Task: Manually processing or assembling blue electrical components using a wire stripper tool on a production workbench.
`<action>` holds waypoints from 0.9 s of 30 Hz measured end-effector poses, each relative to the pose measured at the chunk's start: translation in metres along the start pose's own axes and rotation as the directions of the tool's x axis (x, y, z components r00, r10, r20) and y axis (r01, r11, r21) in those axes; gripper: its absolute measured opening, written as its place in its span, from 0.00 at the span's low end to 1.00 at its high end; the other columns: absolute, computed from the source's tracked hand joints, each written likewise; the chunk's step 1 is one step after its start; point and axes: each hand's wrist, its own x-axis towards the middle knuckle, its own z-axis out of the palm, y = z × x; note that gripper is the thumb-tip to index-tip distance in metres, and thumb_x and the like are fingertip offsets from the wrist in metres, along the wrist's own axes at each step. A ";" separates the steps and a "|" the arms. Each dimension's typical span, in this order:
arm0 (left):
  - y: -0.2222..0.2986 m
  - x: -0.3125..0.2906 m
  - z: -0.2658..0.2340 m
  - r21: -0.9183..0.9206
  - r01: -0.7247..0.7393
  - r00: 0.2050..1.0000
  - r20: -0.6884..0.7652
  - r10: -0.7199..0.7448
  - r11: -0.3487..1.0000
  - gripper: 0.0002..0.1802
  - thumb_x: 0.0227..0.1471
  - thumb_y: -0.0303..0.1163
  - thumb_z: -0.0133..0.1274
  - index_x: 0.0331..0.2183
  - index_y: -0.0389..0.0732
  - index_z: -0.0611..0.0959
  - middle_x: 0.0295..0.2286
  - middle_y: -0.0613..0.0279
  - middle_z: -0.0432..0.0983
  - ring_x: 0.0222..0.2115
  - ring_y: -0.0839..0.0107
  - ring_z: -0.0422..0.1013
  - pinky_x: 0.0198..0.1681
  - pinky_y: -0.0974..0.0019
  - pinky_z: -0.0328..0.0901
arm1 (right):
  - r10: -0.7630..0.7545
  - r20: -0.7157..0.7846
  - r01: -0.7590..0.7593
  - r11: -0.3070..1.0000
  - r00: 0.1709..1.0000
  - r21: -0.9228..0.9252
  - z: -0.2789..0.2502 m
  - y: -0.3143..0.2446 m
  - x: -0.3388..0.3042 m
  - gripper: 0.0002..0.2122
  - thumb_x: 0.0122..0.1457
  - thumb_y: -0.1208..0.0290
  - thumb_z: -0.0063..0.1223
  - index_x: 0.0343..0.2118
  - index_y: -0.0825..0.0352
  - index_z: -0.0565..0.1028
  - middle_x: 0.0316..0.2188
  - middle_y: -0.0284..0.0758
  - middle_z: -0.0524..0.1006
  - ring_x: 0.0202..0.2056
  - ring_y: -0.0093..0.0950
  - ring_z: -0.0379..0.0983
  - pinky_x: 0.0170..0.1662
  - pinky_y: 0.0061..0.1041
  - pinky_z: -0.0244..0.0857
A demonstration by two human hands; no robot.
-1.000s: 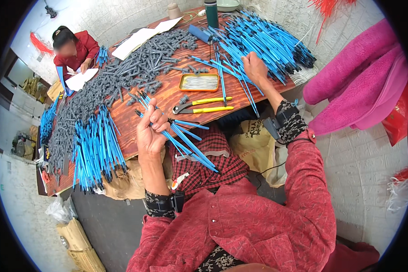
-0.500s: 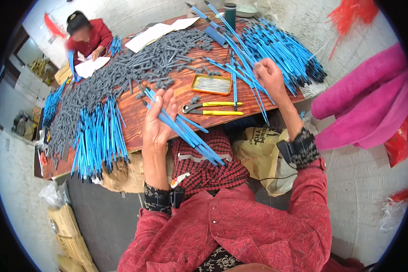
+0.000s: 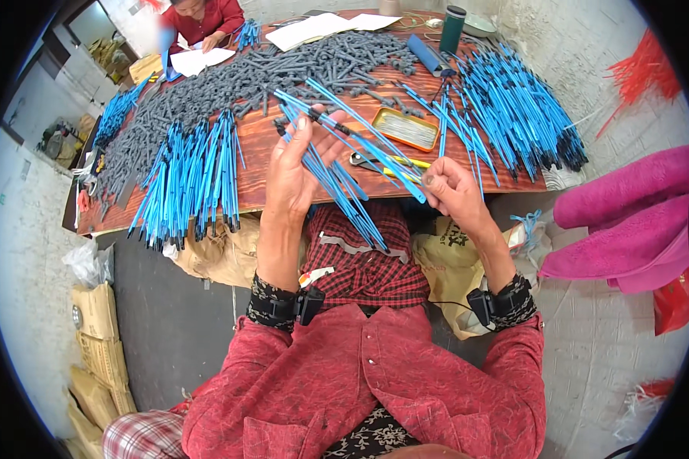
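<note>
Bundle of blue rods (image 3: 337, 164) sat fanned in left hand (image 3: 298, 164), fingers wrapped round it, above the wooden table (image 3: 256, 145) edge. Right hand (image 3: 452, 191), earlier reaching out to the rod pile (image 3: 513, 115), had pulled back w/ one rod (image 3: 390, 164) pinched by its end.

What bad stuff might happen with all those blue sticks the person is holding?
The left hand holds a loose, fanned bundle of blue sticks over the lap, so some might slip out and fall past the table edge. The right hand pinches one stick by its end; pulling it could tug others loose. The pliers lie close beneath the hands and might get knocked.
</note>
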 end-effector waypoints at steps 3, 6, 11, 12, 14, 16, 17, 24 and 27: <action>-0.003 0.002 -0.006 0.027 -0.007 0.994 -0.105 0.010 1.000 0.24 0.65 0.44 0.53 0.56 0.41 0.74 0.51 0.47 0.76 0.52 0.59 0.74 0.55 0.55 0.71 | -0.036 -0.045 0.032 0.995 0.998 -0.089 0.015 0.002 0.001 0.12 0.68 0.62 0.54 0.34 0.66 0.70 0.19 0.28 0.73 0.17 0.11 0.60 0.19 0.14 0.52; -0.005 0.002 -0.015 0.031 -0.004 0.991 -0.131 0.008 1.000 0.23 0.62 0.47 0.57 0.52 0.43 0.77 0.48 0.51 0.79 0.45 0.65 0.76 0.50 0.60 0.73 | 0.009 -0.065 -0.014 0.997 0.998 -0.074 0.020 0.001 0.001 0.12 0.68 0.62 0.53 0.33 0.66 0.70 0.19 0.28 0.73 0.17 0.12 0.61 0.20 0.14 0.53; -0.007 0.011 -0.038 -0.210 0.018 0.990 -0.131 -0.047 0.977 0.16 0.57 0.41 0.64 0.44 0.46 0.81 0.43 0.56 0.81 0.35 0.72 0.77 0.39 0.69 0.75 | 0.112 0.029 -0.115 0.985 0.993 0.126 0.022 0.006 0.000 0.11 0.68 0.63 0.52 0.36 0.67 0.70 0.20 0.29 0.73 0.17 0.13 0.61 0.20 0.15 0.54; -0.007 0.011 -0.036 -0.275 0.027 0.985 -0.156 -0.073 0.961 0.14 0.60 0.37 0.60 0.46 0.43 0.81 0.42 0.59 0.80 0.35 0.70 0.75 0.37 0.67 0.75 | 0.097 0.079 -0.110 0.977 0.992 0.180 0.025 0.006 -0.001 0.11 0.68 0.63 0.52 0.38 0.67 0.70 0.22 0.30 0.74 0.18 0.13 0.62 0.21 0.14 0.54; -0.011 0.014 -0.040 -0.286 0.040 0.992 -0.106 -0.073 0.957 0.13 0.59 0.38 0.61 0.44 0.44 0.81 0.42 0.57 0.81 0.34 0.71 0.76 0.37 0.68 0.75 | 0.097 0.114 -0.113 0.982 0.989 0.150 0.030 0.006 -0.006 0.13 0.68 0.64 0.54 0.44 0.68 0.69 0.29 0.30 0.75 0.26 0.14 0.68 0.27 0.15 0.61; -0.012 0.016 -0.042 -0.296 0.052 0.996 -0.055 -0.071 0.954 0.13 0.58 0.39 0.62 0.43 0.45 0.81 0.43 0.55 0.81 0.34 0.71 0.77 0.38 0.69 0.76 | -0.015 0.089 0.007 0.996 0.996 0.090 0.037 0.019 -0.006 0.13 0.67 0.64 0.55 0.44 0.68 0.69 0.30 0.30 0.76 0.29 0.14 0.69 0.31 0.15 0.63; -0.011 0.016 -0.040 -0.287 0.062 0.995 -0.054 -0.081 0.956 0.13 0.59 0.38 0.62 0.43 0.45 0.81 0.43 0.55 0.81 0.34 0.71 0.77 0.38 0.68 0.77 | -0.126 0.072 0.125 0.992 0.989 0.028 0.040 0.023 -0.006 0.13 0.66 0.65 0.57 0.45 0.69 0.69 0.32 0.29 0.76 0.32 0.15 0.71 0.34 0.16 0.66; -0.009 0.007 -0.025 -0.205 0.063 0.988 -0.123 -0.090 0.977 0.16 0.58 0.37 0.63 0.45 0.44 0.81 0.44 0.56 0.80 0.41 0.68 0.77 0.48 0.60 0.76 | 0.019 0.047 -0.015 0.996 0.999 -0.092 0.040 0.018 -0.009 0.09 0.69 0.68 0.51 0.41 0.70 0.72 0.29 0.29 0.77 0.27 0.14 0.71 0.30 0.17 0.65; -0.011 0.008 -0.027 -0.236 0.079 0.982 -0.151 -0.117 0.969 0.15 0.57 0.36 0.64 0.44 0.44 0.81 0.42 0.58 0.81 0.44 0.66 0.76 0.52 0.55 0.74 | 0.092 0.025 -0.091 0.994 0.995 -0.064 0.041 0.015 -0.014 0.09 0.69 0.68 0.50 0.41 0.71 0.73 0.26 0.31 0.77 0.22 0.14 0.70 0.25 0.17 0.63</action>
